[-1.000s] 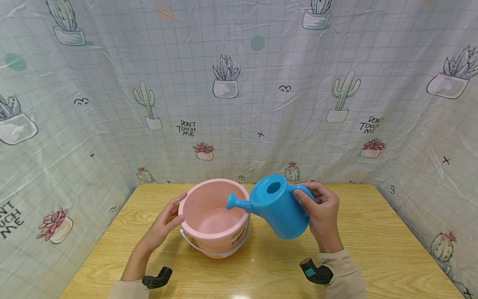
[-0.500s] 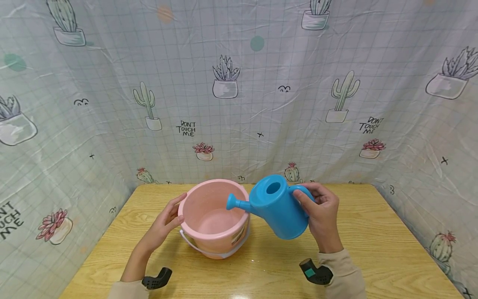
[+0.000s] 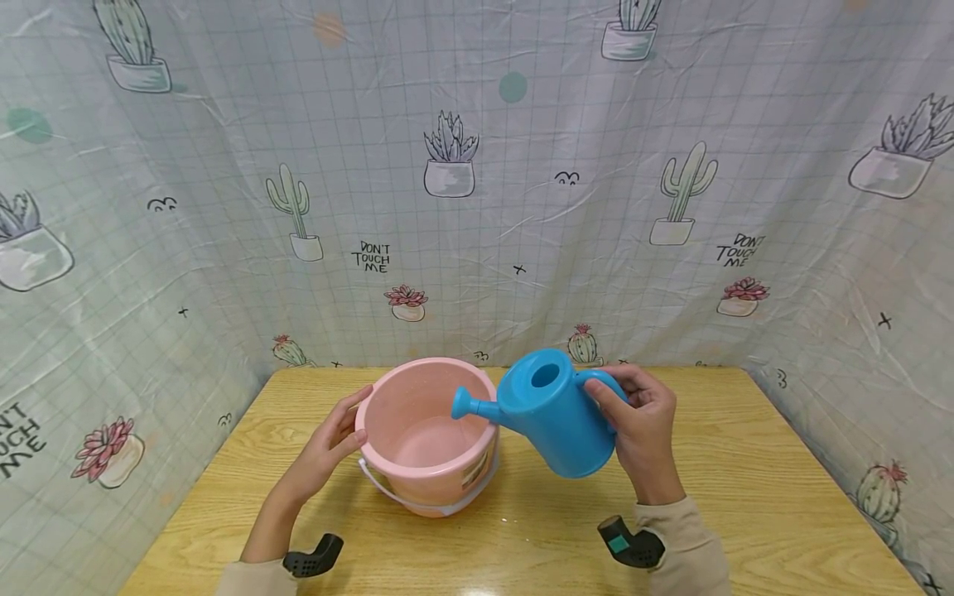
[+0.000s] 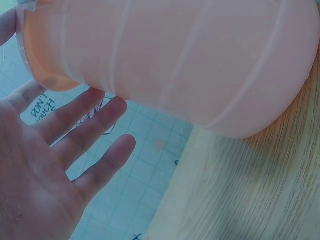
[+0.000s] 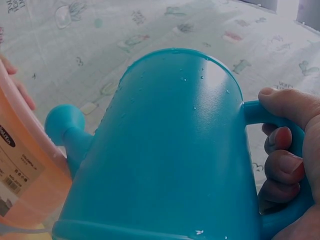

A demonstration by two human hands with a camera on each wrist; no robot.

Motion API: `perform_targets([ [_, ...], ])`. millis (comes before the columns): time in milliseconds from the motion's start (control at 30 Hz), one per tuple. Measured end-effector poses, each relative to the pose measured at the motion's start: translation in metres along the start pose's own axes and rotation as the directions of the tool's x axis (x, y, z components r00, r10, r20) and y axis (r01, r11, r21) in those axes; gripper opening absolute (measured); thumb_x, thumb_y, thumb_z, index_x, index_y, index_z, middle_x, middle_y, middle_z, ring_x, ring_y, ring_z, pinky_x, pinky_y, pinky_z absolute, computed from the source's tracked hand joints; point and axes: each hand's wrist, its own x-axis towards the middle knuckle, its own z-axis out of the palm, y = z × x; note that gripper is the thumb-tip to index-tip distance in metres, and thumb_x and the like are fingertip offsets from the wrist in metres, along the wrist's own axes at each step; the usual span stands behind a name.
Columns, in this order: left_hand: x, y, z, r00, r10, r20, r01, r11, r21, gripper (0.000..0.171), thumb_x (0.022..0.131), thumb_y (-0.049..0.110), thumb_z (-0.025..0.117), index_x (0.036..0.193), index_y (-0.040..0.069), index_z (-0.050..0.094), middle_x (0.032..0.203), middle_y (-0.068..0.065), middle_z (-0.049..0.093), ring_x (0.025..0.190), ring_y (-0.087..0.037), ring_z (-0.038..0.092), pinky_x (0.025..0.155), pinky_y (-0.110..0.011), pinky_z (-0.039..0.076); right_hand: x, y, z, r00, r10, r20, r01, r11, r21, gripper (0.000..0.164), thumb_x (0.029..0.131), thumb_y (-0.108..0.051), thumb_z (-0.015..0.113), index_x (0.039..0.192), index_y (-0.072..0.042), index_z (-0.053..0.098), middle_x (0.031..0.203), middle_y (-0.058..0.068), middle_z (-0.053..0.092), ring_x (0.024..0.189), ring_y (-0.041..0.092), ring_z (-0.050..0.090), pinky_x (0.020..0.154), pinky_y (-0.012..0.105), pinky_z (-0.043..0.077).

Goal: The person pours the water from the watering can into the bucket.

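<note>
A pink bucket (image 3: 428, 494) stands on the table, its mouth tipped into view. At its left side my left hand (image 3: 325, 443) steadies it, thumb and index finger touching the rim. The left wrist view shows my left fingers (image 4: 90, 130) spread and fairly straight, some fingertips against the outer wall. My right hand (image 3: 647, 430) grips the handle of a blue watering can (image 3: 562, 422), fingers curled round it and thumb on top. The can leans toward the bucket, with its spout head (image 3: 463, 402) over the bucket's opening. Water drops dot the can's body (image 5: 165, 140). No stream from the spout is visible.
A white bail handle (image 3: 440, 507) hangs down at the bucket's front. Small wet spots lie on the wood-grain table (image 3: 551, 546) between bucket and can. A cactus-print curtain (image 3: 514, 215) encloses the back and both sides. Each wrist carries a black device (image 3: 632, 542).
</note>
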Motion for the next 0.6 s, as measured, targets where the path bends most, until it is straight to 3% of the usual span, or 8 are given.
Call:
perform_targets([
  [600,0.001,-0.0009,-0.0005,1.0,0.008,0.003,-0.008,1.0,0.002,0.06,0.1,0.004,0.043,0.155,0.011,0.02,0.154,-0.029,0.028,0.129,0.003,0.046,0.094,-0.018,0.047,0.0003,0.0017,-0.0002,1.0,0.001,0.009,-0.001,1.0,0.014,0.015,0.085,0.011,0.064,0.094,0.002,0.069,0.065,-0.003,0.062,0.046,0.008,0.038,0.043,0.025,0.031],
])
